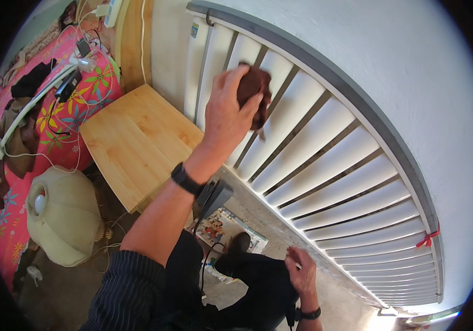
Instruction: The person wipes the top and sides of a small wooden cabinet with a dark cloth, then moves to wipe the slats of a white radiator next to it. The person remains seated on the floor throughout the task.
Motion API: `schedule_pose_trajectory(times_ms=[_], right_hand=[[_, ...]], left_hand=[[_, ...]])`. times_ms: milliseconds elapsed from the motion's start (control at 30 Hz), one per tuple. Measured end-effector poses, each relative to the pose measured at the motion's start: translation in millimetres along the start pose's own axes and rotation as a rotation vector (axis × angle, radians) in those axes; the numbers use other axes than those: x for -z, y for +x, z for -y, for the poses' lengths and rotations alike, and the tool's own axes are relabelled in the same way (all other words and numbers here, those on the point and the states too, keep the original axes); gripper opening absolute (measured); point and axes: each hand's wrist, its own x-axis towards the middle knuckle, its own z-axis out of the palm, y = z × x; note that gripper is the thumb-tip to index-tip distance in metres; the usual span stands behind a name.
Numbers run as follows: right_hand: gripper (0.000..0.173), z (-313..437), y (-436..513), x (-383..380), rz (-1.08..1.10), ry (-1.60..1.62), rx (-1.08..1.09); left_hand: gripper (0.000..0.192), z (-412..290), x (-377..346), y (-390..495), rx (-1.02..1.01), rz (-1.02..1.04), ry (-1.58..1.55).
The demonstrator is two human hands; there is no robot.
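My left hand (228,105) grips a dark reddish-brown cloth (253,93) and presses it against the upright white columns of a radiator (302,99), near its left end. The cloth is slightly blurred and hides part of the columns behind it. My right hand (301,269) hovers above my right knee, fingers loosely curled, with no object visible in it. It is lower than the left one and apart from the radiator.
A light wooden small table (145,132) stands left of the radiator. Beyond it are a fabric lampshade (64,215) with a bulb and a pink floral bedspread (95,82) strewn with cables and dark clothing. Printed paper (220,227) lies on the floor. Red ribbon (428,239) is tied to the radiator's grey top edge.
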Motion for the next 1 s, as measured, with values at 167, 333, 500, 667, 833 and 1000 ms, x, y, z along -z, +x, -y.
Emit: schedule_pose_trajectory(times_ms=[167,333,500,667,833,1000], right_hand=[[0.036,-2,-49,-1,0.03,-0.398,0.168],[0.028,-8,-58,-2,0.002,-0.43,0.158],[0.024,-11,-56,-2,-0.027,-0.386,0.134],[0.02,-13,-61,0,-0.082,-0.348,0.169],[0.018,-8,-74,7,-0.131,-0.347,0.178],[0.015,2,-97,25,-0.204,-0.374,0.19]], left_hand=[[0.062,0,-29,31,-0.018,0.013,0.035],[0.064,36,-40,-7,0.062,0.062,0.086],[0.063,62,-34,-50,0.219,0.143,0.114],[0.061,42,-32,-33,0.187,0.098,0.124],[0.06,-14,-44,17,-0.106,-0.103,0.038],[0.058,-41,-41,25,-0.097,-0.044,0.087]])
